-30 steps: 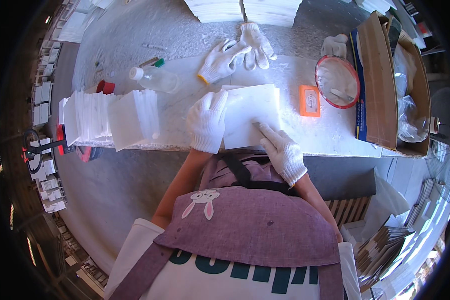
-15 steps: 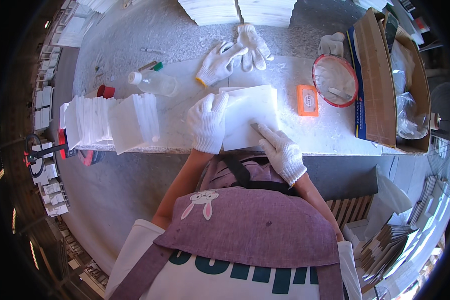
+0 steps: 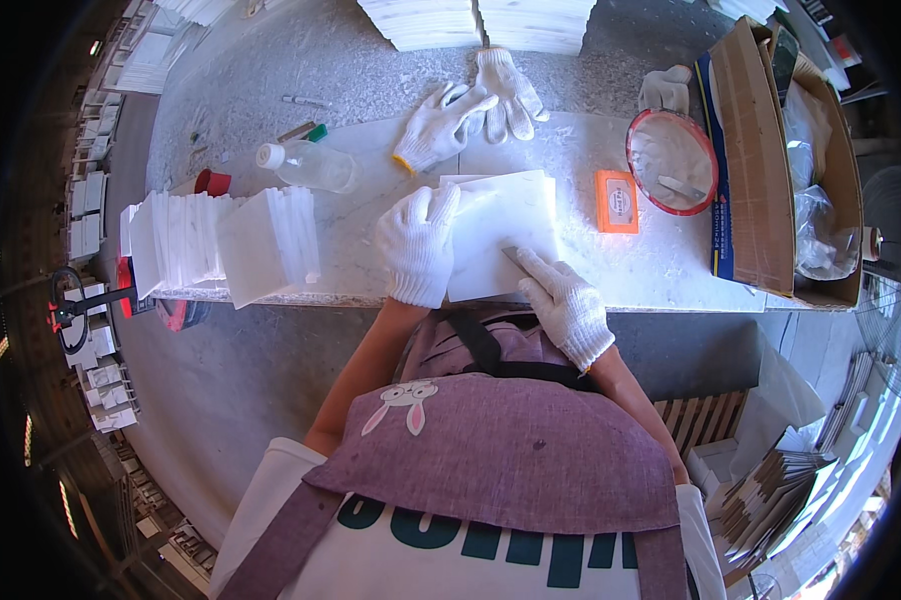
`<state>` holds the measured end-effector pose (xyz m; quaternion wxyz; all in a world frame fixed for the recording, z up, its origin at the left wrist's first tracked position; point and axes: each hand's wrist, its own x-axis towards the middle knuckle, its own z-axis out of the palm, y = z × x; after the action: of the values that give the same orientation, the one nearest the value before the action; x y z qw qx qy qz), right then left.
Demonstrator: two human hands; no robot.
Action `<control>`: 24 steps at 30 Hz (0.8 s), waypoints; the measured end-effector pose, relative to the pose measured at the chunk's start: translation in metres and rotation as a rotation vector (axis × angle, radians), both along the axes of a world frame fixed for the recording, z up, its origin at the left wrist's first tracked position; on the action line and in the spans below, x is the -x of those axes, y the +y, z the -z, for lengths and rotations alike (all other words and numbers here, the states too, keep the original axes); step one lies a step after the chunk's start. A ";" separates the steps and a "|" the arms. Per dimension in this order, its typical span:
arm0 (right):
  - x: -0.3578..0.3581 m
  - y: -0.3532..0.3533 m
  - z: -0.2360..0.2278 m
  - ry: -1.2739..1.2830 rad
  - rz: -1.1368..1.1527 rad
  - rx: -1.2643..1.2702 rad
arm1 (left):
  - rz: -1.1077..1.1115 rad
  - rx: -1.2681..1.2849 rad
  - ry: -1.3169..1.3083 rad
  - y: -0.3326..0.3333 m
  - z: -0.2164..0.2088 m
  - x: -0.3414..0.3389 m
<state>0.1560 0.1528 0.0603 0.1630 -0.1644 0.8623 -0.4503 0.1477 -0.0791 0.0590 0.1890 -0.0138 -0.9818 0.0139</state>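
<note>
Gripping a flat tool (image 3: 514, 259), the right hand (image 3: 568, 312) is over a sheet (image 3: 503, 215). The left hand (image 3: 417, 246) touches it; can't tell if gripping.

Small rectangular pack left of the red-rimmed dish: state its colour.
The pack is bright orange around a pale middle, in the head view.

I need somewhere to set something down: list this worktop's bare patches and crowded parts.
Bare, apart from dust: front right, between the right hand and cardboard box; a smaller patch between the loose gloves and orange block. Crowded: front left, with thin white slabs; centre, with the white sheet and left hand.
</note>
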 end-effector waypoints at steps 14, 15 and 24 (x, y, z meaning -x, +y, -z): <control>0.000 0.000 0.000 -0.012 -0.008 -0.013 | -0.011 -0.030 -0.005 0.001 0.003 0.000; 0.000 0.000 -0.001 -0.017 -0.009 -0.021 | -0.013 -0.050 -0.004 0.001 0.003 0.000; 0.002 0.002 -0.008 -0.049 -0.013 0.000 | -0.077 -0.442 -0.014 -0.005 0.005 0.000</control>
<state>0.1539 0.1553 0.0688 0.1870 -0.1591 0.8571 -0.4529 0.1473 -0.0840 0.0537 0.1798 0.0654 -0.9621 -0.1944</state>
